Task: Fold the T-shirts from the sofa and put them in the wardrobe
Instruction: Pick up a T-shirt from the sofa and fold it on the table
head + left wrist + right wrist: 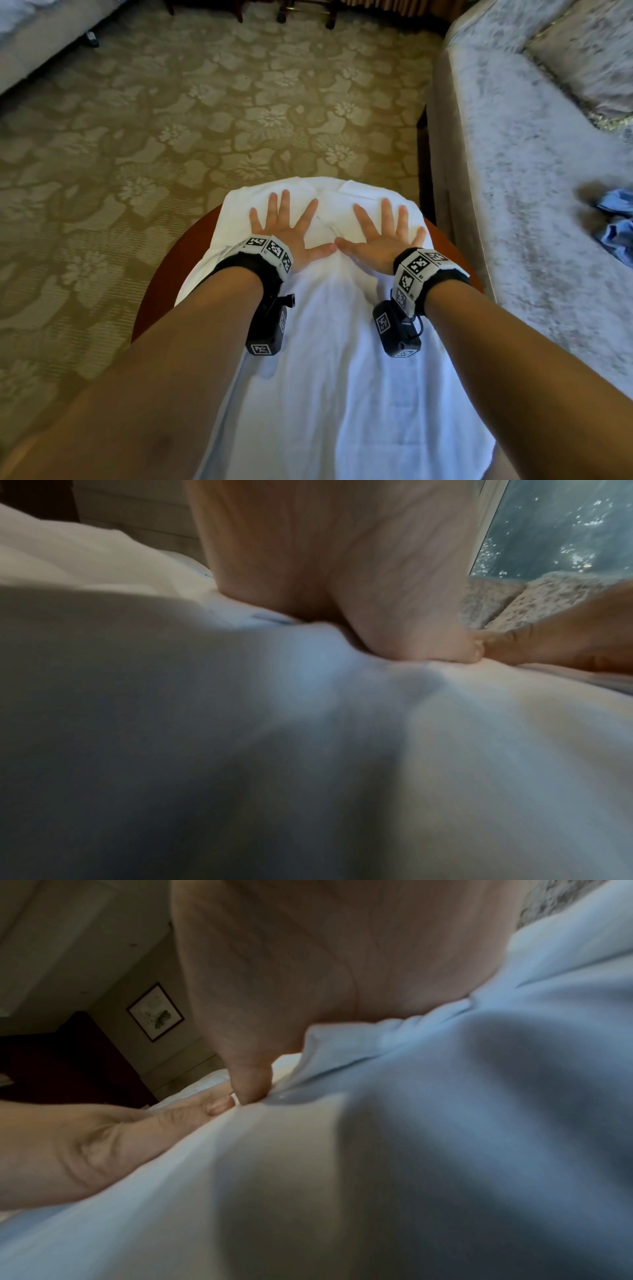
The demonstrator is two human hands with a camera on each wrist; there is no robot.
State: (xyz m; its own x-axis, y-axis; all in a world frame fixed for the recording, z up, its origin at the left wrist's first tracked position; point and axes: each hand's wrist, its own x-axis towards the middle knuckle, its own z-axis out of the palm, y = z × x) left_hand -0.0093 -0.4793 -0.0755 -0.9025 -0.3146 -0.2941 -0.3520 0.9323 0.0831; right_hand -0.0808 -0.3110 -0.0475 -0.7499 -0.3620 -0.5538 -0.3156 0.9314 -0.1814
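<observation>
A white T-shirt lies spread lengthwise over a round reddish-brown table, its far end folded in and its near end hanging toward me. My left hand and right hand both press flat on its far part, fingers straight and splayed, thumb tips touching. The wrist views show white cloth close under each palm, with the left hand and the right hand pressing down. A crumpled blue garment lies on the sofa at the right.
The grey patterned sofa runs along the right side with a cushion at its back. Floral carpet covers the floor ahead and left. Furniture legs stand at the far end, and a bed edge shows at far left.
</observation>
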